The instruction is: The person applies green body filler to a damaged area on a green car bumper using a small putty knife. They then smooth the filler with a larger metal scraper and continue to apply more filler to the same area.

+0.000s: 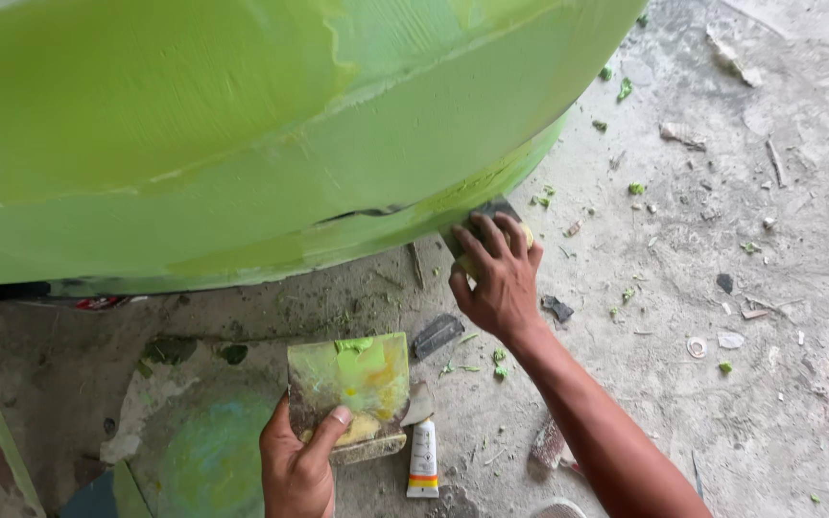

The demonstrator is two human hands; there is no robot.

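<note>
A large curved panel (242,125), coated in light green filler, fills the upper left of the head view. My right hand (497,276) presses a small dark spreader (491,213) against the panel's lower edge. Lower down, my left hand (297,460) grips a flat metal mixing board (349,379) smeared with green and yellowish putty. The thumb lies on the board's face. The board hovers above the floor, below the panel.
A white tube (423,459) lies on the dusty concrete floor (722,288) just right of the board. A dark flat scraper (437,335) rests between my hands. Green putty crumbs and debris are scattered across the floor at right.
</note>
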